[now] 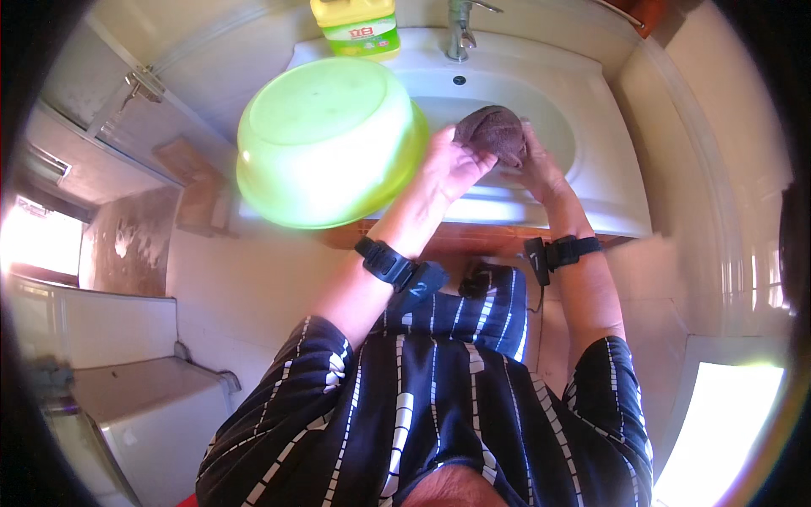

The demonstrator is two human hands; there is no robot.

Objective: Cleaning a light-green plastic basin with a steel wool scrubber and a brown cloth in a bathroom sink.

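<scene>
A bunched brown-purple cloth (493, 130) is held between my two hands over the white washbasin (608, 158). My left hand (457, 166) supports its left side and underside, palm turned up. Against its right edge presses my right hand (540, 168), some fingers hidden behind the cloth. The basin looks to have water in it, though its surface is hard to make out. A chrome faucet (457, 38) stands at the back, above a dark overflow hole (459, 80).
An upturned light-green plastic basin (323, 146) covers the washbasin's left side, near my left forearm. Behind it stands a yellow jug (358, 28) with a green label bearing writing. A wall encloses the right side (703, 127). A white appliance or cabinet (158, 405) sits at lower left.
</scene>
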